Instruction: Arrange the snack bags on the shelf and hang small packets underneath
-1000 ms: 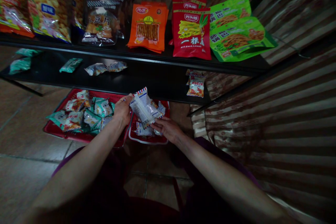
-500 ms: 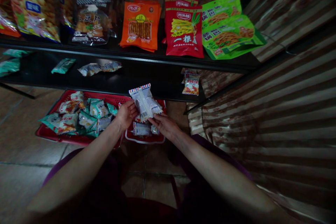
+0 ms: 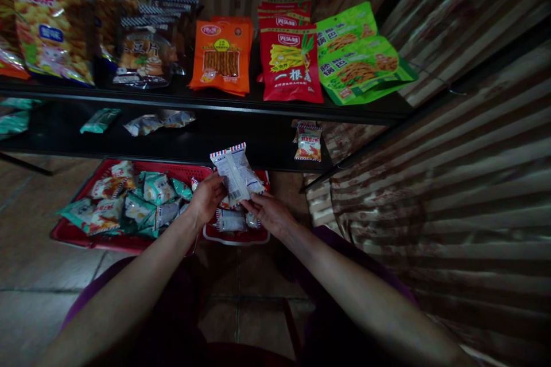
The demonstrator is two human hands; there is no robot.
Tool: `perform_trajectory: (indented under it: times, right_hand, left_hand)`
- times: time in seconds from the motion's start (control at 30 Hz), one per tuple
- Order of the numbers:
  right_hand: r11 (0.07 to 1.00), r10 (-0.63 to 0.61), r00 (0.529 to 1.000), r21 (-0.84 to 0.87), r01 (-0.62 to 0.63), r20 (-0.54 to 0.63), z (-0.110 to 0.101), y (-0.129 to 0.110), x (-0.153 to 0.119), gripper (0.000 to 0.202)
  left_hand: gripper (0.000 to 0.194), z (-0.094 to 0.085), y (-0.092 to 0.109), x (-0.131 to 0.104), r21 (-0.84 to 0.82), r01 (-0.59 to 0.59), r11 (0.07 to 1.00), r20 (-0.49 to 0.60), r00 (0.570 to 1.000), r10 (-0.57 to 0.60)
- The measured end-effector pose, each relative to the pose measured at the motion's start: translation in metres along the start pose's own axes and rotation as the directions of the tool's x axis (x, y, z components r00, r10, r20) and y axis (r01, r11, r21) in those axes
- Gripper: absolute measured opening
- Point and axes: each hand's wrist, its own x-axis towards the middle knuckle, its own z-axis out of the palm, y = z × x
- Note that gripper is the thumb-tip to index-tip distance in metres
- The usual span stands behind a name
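A white snack packet (image 3: 233, 175) with a red-and-blue striped edge is held over the small red basket (image 3: 235, 239), its printed back facing up. My left hand (image 3: 209, 195) grips its left side, fingers curled against it. The lower right corner is pinched by my right hand (image 3: 267, 210). More white packets (image 3: 231, 220) lie in the small basket below. To the left, a larger red basket (image 3: 77, 236) holds several green packets (image 3: 158, 187) and orange-and-white packets (image 3: 105, 213).
A black shelf (image 3: 206, 104) crosses in front, carrying large snack bags, orange bags (image 3: 221, 57), red bags (image 3: 290, 63) and green bags (image 3: 361, 66). Small packets (image 3: 308, 142) lie on its lower level. A striped curtain (image 3: 413, 206) hangs at the right.
The view has shifted slightly, so the shelf and baskets appear lower. My left fingers have moved a little further onto the white packet, which both hands still hold.
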Motion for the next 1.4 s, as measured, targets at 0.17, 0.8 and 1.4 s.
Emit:
perform_trajectory:
  times: [0.17, 0.8, 1.4]
  right_hand:
    - [1.000, -0.007, 1.000, -0.025, 0.007, -0.003, 0.001, -0.001, -0.002, 0.019]
    - [-0.157, -0.646, 0.490, -0.729, 0.666, 0.586, -0.003, -0.035, -0.011, 0.020]
    - [0.001, -0.625, 0.597, -0.764, 0.645, 0.503, 0.006, -0.016, -0.020, 0.027]
  left_hand:
    - [0.015, 0.001, 0.000, -0.001, -0.001, -0.020, 1.000, -0.024, 0.999, 0.020]
    - [0.030, 0.003, 0.007, -0.011, -0.101, -0.023, 0.995, 0.281, 0.958, 0.051]
    - [0.049, -0.009, -0.004, -0.012, 0.001, -0.110, 0.994, 0.164, 0.981, 0.108]
